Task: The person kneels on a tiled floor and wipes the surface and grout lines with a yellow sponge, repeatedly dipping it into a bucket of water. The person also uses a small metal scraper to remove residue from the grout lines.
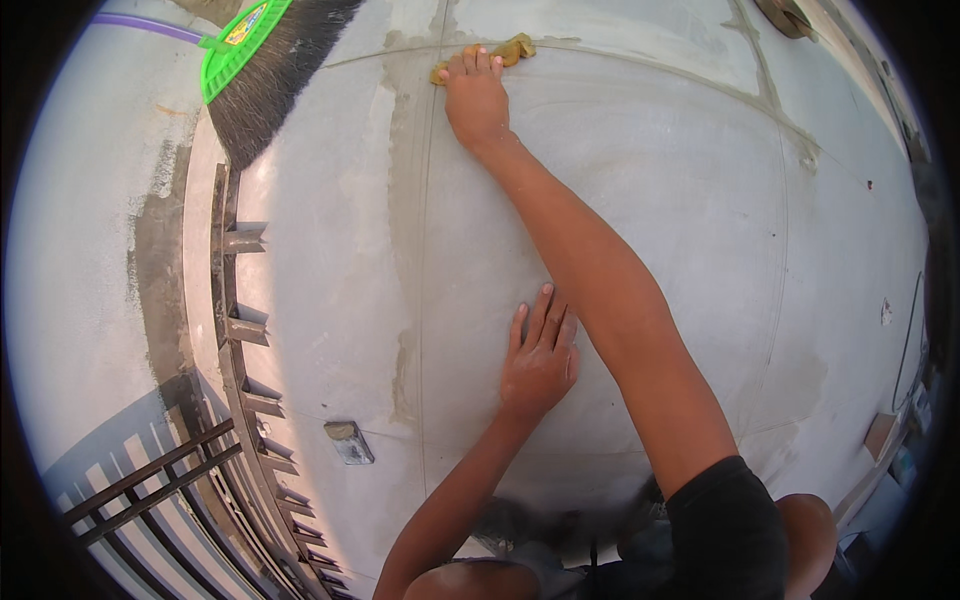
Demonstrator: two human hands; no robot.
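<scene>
Mustard wad [516, 49] sits on grey floor tiles [630, 170] at a joint, right of the broom [272, 90], under right hand [478, 105], fingers close together, can't tell if pinching; left hand [540, 375] palm-down, fingers slightly spread.

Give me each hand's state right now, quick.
Left hand: open, fingers extended, palm down on the tiled floor.
Right hand: holding a crumpled yellowish-brown wad against the floor.

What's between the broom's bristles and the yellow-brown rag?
Head view: no separate object between broom and rag, just pale tiled floor with a thin joint line and a grey-brown smear.
</scene>
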